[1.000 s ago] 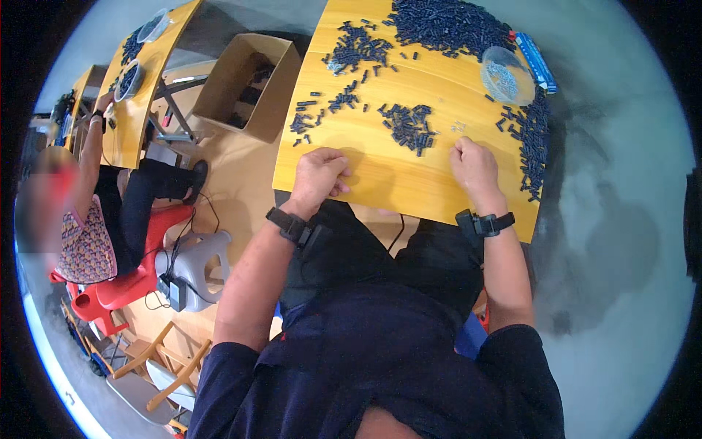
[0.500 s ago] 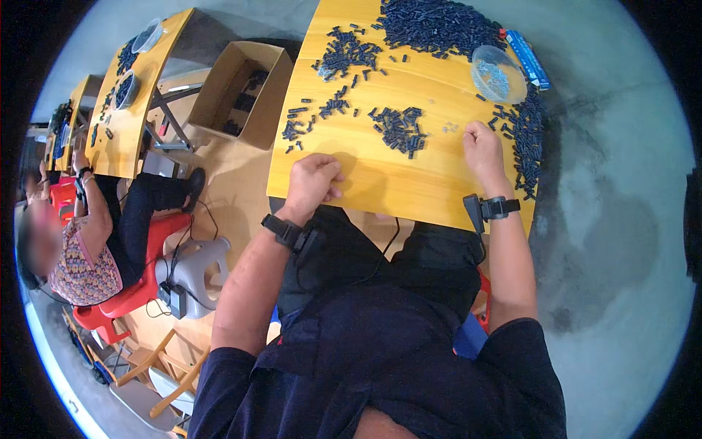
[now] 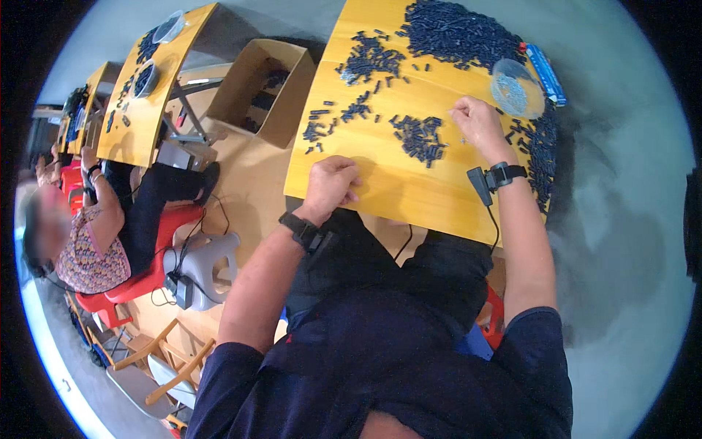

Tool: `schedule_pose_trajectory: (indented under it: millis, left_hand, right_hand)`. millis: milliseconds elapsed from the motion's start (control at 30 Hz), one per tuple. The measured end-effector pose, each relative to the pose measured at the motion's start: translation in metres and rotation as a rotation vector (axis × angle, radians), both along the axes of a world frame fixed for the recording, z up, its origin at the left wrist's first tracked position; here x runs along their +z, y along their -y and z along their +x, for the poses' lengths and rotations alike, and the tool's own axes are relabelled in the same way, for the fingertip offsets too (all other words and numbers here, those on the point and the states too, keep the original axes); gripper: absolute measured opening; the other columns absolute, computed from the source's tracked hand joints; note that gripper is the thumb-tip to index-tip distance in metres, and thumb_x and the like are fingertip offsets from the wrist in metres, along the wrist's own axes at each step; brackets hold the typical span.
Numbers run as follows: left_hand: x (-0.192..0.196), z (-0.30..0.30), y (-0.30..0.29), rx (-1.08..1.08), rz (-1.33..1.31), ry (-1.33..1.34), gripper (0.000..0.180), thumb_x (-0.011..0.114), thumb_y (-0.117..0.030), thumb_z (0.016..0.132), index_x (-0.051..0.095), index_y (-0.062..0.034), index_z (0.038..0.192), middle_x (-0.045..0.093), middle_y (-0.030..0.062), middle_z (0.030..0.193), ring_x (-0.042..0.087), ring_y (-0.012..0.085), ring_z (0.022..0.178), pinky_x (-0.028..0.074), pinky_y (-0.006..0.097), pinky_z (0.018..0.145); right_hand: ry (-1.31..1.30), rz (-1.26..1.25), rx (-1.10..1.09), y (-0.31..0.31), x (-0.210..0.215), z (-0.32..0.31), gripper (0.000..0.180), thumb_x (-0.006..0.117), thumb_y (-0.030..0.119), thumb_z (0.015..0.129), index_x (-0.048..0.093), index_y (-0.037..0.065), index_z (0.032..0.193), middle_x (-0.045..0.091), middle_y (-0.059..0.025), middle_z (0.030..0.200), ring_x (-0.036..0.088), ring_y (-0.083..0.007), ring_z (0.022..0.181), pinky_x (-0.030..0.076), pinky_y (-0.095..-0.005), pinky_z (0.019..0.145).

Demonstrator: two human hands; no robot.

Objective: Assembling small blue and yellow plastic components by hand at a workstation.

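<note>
My left hand (image 3: 331,189) is curled closed above the near left edge of the yellow table (image 3: 380,179); what its fingers hold, if anything, is hidden. Farther in, my right hand (image 3: 479,126) pinches with thumb and fingertips close to the tabletop. Anything between those fingertips is too small to make out. Tiny pale bits (image 3: 463,140) lie under it. Just left of that hand is a small pile of short black cylindrical pieces (image 3: 419,139). Beyond it stands a clear plastic tub (image 3: 539,102) holding many small light-blue or silvery pieces.
A large heap of black pieces (image 3: 457,36) covers the far end, with looser groups (image 3: 373,55) at left and more (image 3: 542,146) along the right edge. A long blue box (image 3: 546,76) lies by the tub. Left of the table are a cardboard box (image 3: 223,99) and a seated person (image 3: 95,245).
My right hand has moved left and farther in, over the pale bits beside the small black pile. The left hand keeps its place by the table edge. The whole view has shifted slightly.
</note>
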State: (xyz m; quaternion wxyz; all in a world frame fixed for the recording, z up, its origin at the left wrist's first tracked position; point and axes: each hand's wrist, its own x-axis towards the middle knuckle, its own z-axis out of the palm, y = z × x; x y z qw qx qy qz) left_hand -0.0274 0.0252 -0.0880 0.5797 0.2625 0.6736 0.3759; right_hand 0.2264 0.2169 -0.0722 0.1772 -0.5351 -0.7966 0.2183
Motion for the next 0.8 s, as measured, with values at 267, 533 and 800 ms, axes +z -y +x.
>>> schedule_pose_trajectory:
  millis: [267, 533, 800]
  left_hand:
    - [0.001, 0.001, -0.001, 0.013, -0.02, 0.037, 0.022, 0.058, -0.013, 0.088, 0.059, 0.0026, 0.103, 0.064, 0.008, 0.076, 0.058, 0.0116, 0.047, 0.041, 0.022, 0.04]
    - [-0.009, 0.005, -0.01, 0.021, 0.164, -0.079, 0.019, 0.059, -0.014, 0.086, 0.065, 0.0032, 0.092, 0.064, 0.0084, 0.072, 0.058, 0.012, 0.051, 0.044, 0.024, 0.044]
    - [-0.014, 0.006, -0.051, -0.008, 0.357, -0.537, 0.019, 0.061, -0.017, 0.078, 0.07, -0.0014, 0.085, 0.067, 0.0183, 0.075, 0.067, 0.0308, 0.07, 0.052, 0.035, 0.066]
  right_hand:
    - [0.153, 0.113, 0.11, -0.013, -0.013, -0.005, 0.014, 0.06, 0.015, 0.08, 0.062, 0.002, 0.083, 0.064, -0.0194, 0.08, 0.062, -0.0367, 0.076, 0.049, -0.0449, 0.067]
    - [-0.013, 0.022, -0.038, -0.001, -0.002, 0.001, 0.013, 0.056, 0.014, 0.086, 0.057, 0.001, 0.086, 0.061, -0.0196, 0.076, 0.062, -0.0333, 0.069, 0.048, -0.0414, 0.065]
    - [-0.55, -0.273, -0.154, 0.055, 0.021, 0.024, 0.011, 0.055, 0.008, 0.09, 0.059, -0.001, 0.095, 0.057, -0.0016, 0.071, 0.055, -0.0077, 0.059, 0.045, -0.0213, 0.05]
